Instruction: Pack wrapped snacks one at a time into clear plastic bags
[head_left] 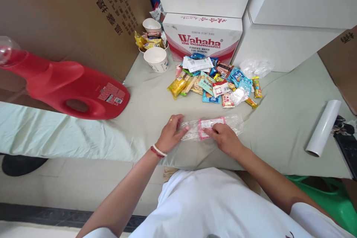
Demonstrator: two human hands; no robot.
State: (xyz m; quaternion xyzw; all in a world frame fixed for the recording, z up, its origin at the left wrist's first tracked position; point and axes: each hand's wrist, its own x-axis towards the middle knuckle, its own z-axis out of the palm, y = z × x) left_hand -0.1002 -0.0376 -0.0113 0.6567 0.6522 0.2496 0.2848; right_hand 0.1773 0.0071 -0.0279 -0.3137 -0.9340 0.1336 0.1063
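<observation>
A clear plastic bag (234, 122) with a pink-edged printed label (213, 122) lies flat on the cloth-covered table near its front edge. My left hand (172, 134) touches the bag's left end, thumb and fingers spread apart. My right hand (224, 137) rests on the label, one finger stretched out across it and the others bent; part of the label is hidden under this hand. Just beyond the bag is a loose pile of small wrapped snacks (206, 81) in yellow, blue, red and white packets.
Paper cups (156, 59), some with snacks, stand back left beside a Wahaha carton (202, 39). A large red bottle (80, 89) is at left. White boxes (290, 3) stand behind. A crumpled clear bag (255, 67) and a white roll (323, 128) lie at right.
</observation>
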